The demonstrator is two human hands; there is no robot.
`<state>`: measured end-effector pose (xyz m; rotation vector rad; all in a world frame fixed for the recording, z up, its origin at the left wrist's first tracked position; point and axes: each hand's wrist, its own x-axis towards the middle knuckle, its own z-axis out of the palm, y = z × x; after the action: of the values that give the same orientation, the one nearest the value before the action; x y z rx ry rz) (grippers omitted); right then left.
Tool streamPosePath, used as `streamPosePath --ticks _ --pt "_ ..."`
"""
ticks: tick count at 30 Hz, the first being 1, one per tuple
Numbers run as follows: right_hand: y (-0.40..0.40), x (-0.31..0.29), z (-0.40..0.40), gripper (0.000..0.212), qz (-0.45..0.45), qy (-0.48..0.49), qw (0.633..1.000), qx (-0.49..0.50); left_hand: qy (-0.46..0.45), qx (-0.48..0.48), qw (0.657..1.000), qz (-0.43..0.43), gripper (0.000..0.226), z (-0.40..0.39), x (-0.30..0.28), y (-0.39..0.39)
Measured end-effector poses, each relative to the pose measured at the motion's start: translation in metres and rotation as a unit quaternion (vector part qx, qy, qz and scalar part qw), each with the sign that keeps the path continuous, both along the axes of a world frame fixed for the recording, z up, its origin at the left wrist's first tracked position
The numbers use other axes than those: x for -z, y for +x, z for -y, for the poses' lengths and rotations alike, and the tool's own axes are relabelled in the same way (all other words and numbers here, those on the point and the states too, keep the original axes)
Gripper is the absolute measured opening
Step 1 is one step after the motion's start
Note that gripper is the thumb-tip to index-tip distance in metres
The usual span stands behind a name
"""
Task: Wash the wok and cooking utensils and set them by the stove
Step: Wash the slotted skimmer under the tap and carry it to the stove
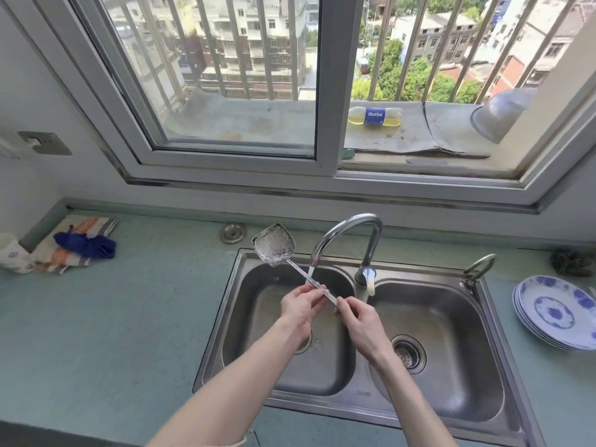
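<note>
Two bare hands hold a shiny metal spatula with a long thin handle (pixel 292 264) over the left bowl of a steel double sink (pixel 503 375). The left hand (pixel 298 306) pinches the handle near its middle, with the fingers (pixel 308 290) curled and clamped on it. The right hand (pixel 358 317) grips the low end of the handle, and its fingers (pixel 343 304) are clamped on the handle too. The spatula is tilted, with its wide flat head up and to the left, above the back left corner of the sink. The head looks wet and soapy. A thin stream of water runs down from the curved silver tap (pixel 351 233) and hits the handle just above the left hand. A second, smaller curved tap (pixel 477 267) stands at the back right corner of the sink. The pale green worktop (pixel 129 317) goes all around the sink. On its left side lies a striped cloth (pixel 69 245) with a bunched blue rag (pixel 85 245) on top of it, and a white cup (pixel 11 253) sits just beside the cloth. A round metal sink plug (pixel 232 233) lies on the worktop behind the sink. To the right of the sink is a stack of white plates with blue flowers (pixel 554 311). Behind it, near the wall, sits a dark scrubby lump (pixel 572 262). Outside the open window lies a clear plastic bottle with a blue label (pixel 374 117) on the ledge.
</note>
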<state>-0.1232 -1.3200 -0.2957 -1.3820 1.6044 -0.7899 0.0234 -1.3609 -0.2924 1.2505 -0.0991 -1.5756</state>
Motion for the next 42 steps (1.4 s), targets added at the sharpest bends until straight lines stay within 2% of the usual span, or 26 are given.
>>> streamPosePath --ticks 2,6,10,15,18,23,28,33,37,42 --pt "-0.002 0.003 0.001 0.04 -0.023 0.018 1.0 -0.007 -0.005 -0.006 1.0 0.001 0.034 0.003 0.002 0.0" --pt "-0.004 0.004 0.003 0.043 -0.107 0.054 0.993 0.002 -0.01 -0.007 1.0 0.011 0.029 0.008 0.001 -0.005" --pt "-0.004 0.003 0.003 0.044 -0.104 0.008 0.993 0.055 -0.008 0.0 1.0 -0.003 0.026 0.017 0.0 -0.012" --pt "-0.011 0.003 0.0 0.05 -0.12 -0.016 0.991 0.061 -0.005 -0.001 1.0 -0.031 0.003 0.032 -0.004 -0.006" --pt "-0.017 0.001 -0.007 0.051 -0.129 -0.025 0.99 0.049 0.009 -0.035 0.999 -0.01 0.01 0.047 -0.006 0.007" --pt "-0.024 0.004 -0.027 0.053 -0.119 -0.029 0.992 0.043 0.042 -0.059 0.997 0.016 0.018 0.055 -0.011 0.027" --pt "-0.019 0.004 -0.035 0.056 -0.104 -0.022 0.992 0.062 0.03 -0.047 0.998 0.04 0.011 0.039 -0.002 0.01" --pt "-0.008 0.005 -0.016 0.053 -0.086 0.003 0.994 0.065 0.021 -0.023 0.999 0.02 0.006 0.024 0.004 -0.011" --pt "0.008 0.004 0.007 0.048 -0.079 0.013 0.996 0.049 0.024 0.009 0.999 0.038 0.01 0.012 0.005 -0.028" --pt "0.027 0.001 0.035 0.037 -0.055 0.025 0.998 0.021 0.019 -0.001 0.999 0.039 0.005 0.006 0.002 -0.037"
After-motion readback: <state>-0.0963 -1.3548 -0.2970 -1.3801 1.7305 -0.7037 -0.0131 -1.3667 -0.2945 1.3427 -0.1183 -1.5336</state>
